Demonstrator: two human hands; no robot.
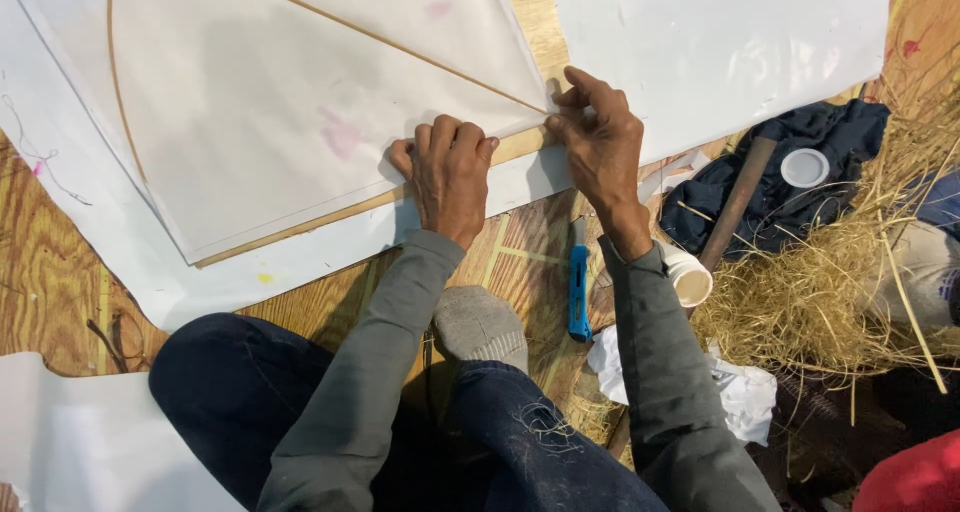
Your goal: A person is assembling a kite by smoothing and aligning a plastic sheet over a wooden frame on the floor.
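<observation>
From the head camera, looking down: a white paper kite [290, 102] lies flat on the plywood floor [60, 272], its lower edge running slantwise from lower left up to the right-hand corner. A thin bamboo spine [390, 42] crosses it towards that corner, and a curved stick [115, 92] bows along its left side. Under the kite a wider white sheet [150, 262] sticks out as a border all round; another white sheet [740, 42] covers the upper right.

The left hand [448, 177] presses down on the kite's lower edge, fingers curled knuckles-up, holding nothing but the paper flat. The right hand [600, 147] pinches the kite's corner between thumb and fingertips, right where the spine ends. The two hands are just beside each other.

Open floor is scarce: bare board shows at the left and in a strip between the sheet and the person's knees [240, 392]. To the right it is crowded with a blue utility knife [578, 292] beside the right forearm, a white cup [690, 277] partly behind the wrist, a wooden handle [735, 207] across dark cloth [800, 187], a round white lid [805, 168], crumpled paper [745, 392] and loose dry straw [830, 292].

The kite's top and left are cut off by the frame. What the handle belongs to is hidden. A grey-socked foot [482, 327] shows between the sleeves.
</observation>
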